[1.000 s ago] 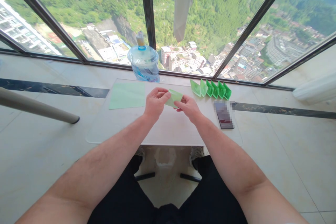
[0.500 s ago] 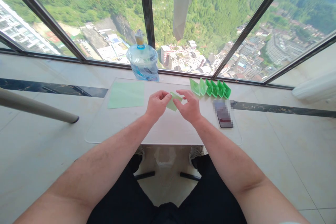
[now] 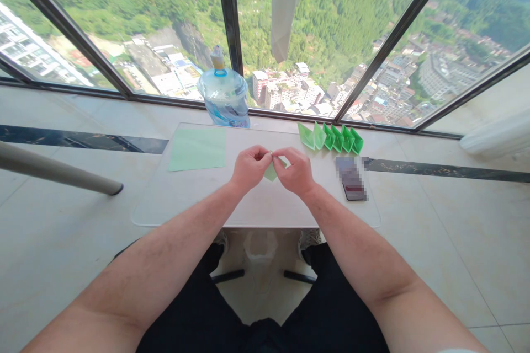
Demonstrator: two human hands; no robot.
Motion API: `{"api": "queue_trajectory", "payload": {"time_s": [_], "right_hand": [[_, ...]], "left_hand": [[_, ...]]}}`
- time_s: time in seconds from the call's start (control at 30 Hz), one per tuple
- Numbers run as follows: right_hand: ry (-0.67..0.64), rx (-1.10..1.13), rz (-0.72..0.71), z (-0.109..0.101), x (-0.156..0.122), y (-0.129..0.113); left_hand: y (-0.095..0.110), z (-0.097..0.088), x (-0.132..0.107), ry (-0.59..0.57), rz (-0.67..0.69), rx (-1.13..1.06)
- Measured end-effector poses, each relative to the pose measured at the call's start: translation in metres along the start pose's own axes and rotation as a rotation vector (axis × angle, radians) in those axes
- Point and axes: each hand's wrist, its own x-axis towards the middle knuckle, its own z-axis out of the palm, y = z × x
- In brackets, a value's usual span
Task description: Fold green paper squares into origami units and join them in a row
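Note:
A small folded piece of light green paper [image 3: 270, 172] is held over the middle of the table between both hands. My left hand [image 3: 249, 166] pinches its upper left side between thumb and fingers. From the other side my right hand [image 3: 295, 170] grips it, thumb and forefinger meeting the left fingertips at the top edge. Both hands cover much of the paper, so its exact folds are hidden. Left of them lies a flat light green sheet of paper [image 3: 197, 149]. A row of several folded green paper pieces [image 3: 331, 138] stands at the table's back right.
The white table [image 3: 199, 204] has a phone [image 3: 354, 185], partly blurred out, on its right side. Behind it stands a large clear water jug [image 3: 226, 98] by the window. A grey pole [image 3: 58, 168] reaches in from the left.
My right fingers have come down and closed on the paper's top edge, meeting the left fingertips. The paper has turned so a corner points downward.

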Motion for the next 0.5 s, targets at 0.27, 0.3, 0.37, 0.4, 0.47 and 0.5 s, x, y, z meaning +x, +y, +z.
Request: {"api": "queue_trajectory", "payload": {"time_s": [0.27,0.3,0.37,0.4,0.47,0.5], "right_hand": [[0.067,0.123,0.077,0.0014,0.0031,0.0035],[0.064,0.134,0.092,0.0017,0.0033,0.0036],[0.063,0.159,0.122,0.0019,0.0037,0.0035],[0.064,0.174,0.135,0.0018,0.004,0.0034],[0.066,0.206,0.156,0.0013,0.0048,0.0035],[0.066,0.221,0.163,0.001,0.0053,0.0036]], "left_hand": [[0.0034,-0.0003,-0.0026,-0.008,0.006,-0.063],[0.0037,0.0001,-0.0031,-0.011,0.007,-0.072],[0.003,0.0009,-0.0037,-0.008,0.007,-0.088],[0.0022,0.0011,-0.0038,0.001,0.01,-0.092],[0.0001,0.0013,-0.0041,0.016,0.029,-0.09],[-0.0008,0.0011,-0.0043,0.021,0.047,-0.08]]}}
